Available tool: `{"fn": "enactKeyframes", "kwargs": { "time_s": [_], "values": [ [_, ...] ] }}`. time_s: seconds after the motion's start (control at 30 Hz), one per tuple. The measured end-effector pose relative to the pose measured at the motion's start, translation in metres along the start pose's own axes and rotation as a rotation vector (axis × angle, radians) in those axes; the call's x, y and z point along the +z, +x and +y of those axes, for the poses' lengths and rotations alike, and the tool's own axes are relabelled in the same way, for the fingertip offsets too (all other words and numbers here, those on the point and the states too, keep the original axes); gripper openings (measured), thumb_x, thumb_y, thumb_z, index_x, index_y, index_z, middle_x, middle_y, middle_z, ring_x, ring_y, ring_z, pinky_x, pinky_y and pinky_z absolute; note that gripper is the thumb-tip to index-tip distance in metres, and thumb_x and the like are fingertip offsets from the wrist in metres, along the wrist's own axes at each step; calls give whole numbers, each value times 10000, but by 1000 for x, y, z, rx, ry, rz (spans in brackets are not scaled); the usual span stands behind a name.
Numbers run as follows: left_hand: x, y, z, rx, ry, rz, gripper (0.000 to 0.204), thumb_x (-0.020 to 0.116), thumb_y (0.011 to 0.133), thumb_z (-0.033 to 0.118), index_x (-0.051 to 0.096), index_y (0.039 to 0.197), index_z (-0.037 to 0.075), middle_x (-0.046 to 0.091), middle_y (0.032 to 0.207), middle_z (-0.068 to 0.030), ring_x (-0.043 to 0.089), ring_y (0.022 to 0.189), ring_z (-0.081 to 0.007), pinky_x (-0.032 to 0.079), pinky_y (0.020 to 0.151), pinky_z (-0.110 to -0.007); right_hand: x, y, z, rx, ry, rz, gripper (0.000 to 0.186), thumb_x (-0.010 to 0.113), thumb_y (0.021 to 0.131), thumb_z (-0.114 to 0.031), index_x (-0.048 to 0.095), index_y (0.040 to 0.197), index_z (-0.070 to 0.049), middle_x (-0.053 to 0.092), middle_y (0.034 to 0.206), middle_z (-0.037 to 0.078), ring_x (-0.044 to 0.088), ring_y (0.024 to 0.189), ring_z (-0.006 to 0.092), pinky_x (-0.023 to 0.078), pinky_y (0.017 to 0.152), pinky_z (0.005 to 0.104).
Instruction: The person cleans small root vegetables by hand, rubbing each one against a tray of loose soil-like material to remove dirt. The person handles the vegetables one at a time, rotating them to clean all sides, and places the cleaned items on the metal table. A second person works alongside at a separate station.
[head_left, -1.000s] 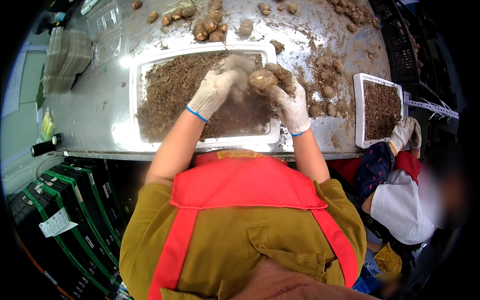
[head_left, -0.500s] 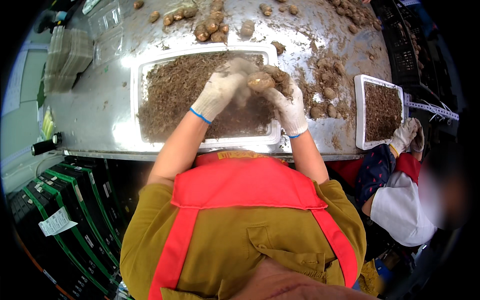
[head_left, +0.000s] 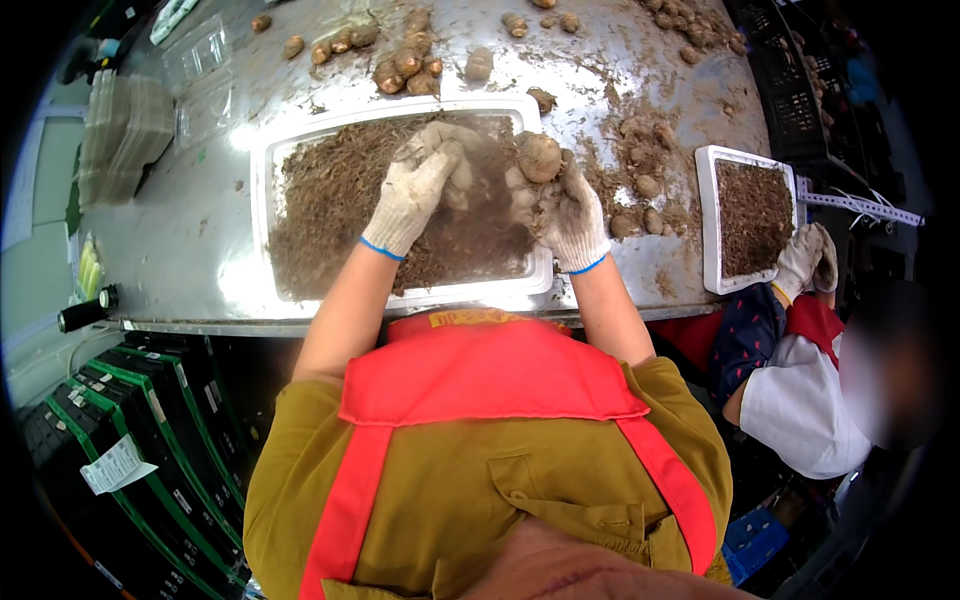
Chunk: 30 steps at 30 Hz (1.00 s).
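My right hand, in a white knit glove with a blue cuff, grips a round brown taro at the right side of a white tray. The taro sticks up above the thumb and fingers. To its left, over the tray, my left hand wears a matching soiled glove. Its fingers are curled in, and whatever is inside them is hidden. Brown fibrous shavings fill much of the tray, and dust blurs the part between my hands.
Several taros lie beyond the tray, with more to the right. Stacked clear plastic boxes stand at left. A co-worker's gloved hands are beside a smaller white tray. Black crates line the right edge.
My hands have moved apart, the left one away from the taro. The taro has turned in my right hand, its pale cut face no longer showing. The whole view has shifted slightly.
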<state>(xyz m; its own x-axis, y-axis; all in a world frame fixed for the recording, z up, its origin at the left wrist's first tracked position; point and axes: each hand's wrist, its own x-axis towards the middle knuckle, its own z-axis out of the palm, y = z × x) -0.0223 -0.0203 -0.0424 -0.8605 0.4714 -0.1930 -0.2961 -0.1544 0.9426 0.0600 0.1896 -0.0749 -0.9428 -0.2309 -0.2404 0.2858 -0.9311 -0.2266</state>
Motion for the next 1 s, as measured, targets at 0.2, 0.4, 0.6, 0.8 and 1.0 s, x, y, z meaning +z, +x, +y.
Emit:
{"fn": "enactKeyframes", "kwargs": {
  "time_s": [0.2, 0.4, 0.6, 0.8, 1.0],
  "values": [
    [2, 9, -8, 94, 508, -147, 329, 606, 984, 367, 645, 956, 42, 560, 678, -11, 555, 577, -101, 459, 486, -257, 41, 9, -1, -89, -574, 263, 479, 479, 1026, -439, 612, 1234, -27, 677, 980, 112, 603, 625, 145, 496, 533, 235],
    [7, 6, 3, -166, 319, -24, 273, 642, 962, 304, 671, 943, 33, 619, 693, -34, 565, 566, -104, 478, 521, -257, 53, 70, -10, -398, -1217, 275, 463, 587, 974, -335, 597, 1230, 51, 687, 969, 146, 649, 720, 153, 526, 674, 290],
    [15, 12, 6, -51, 253, 25, 204, 568, 988, 189, 667, 1051, 22, 633, 765, -50, 587, 612, -113, 519, 562, -264, 90, 103, -69, -370, -1141, 86, 490, 635, 945, -383, 603, 1221, 21, 690, 1075, 196, 702, 838, 219, 594, 810, 354],
    [-12, 13, -9, -119, 99, 83, 172, 524, 962, 108, 646, 1047, 21, 659, 851, -72, 615, 678, -155, 547, 617, -307, 16, 41, -165, -488, -1682, 942, 294, 569, 952, -235, 685, 1186, -101, 714, 1050, 148, 676, 843, 179, 581, 773, 325],
    [11, 14, 0, -148, 61, 4, 175, 540, 979, 183, 637, 991, 39, 655, 828, -70, 611, 685, -153, 524, 609, -294, -94, 11, -249, -203, -2290, 1308, 464, 641, 851, -358, 625, 1205, -59, 605, 1225, 259, 570, 1171, 415, 467, 1003, 454]
  ]
}}
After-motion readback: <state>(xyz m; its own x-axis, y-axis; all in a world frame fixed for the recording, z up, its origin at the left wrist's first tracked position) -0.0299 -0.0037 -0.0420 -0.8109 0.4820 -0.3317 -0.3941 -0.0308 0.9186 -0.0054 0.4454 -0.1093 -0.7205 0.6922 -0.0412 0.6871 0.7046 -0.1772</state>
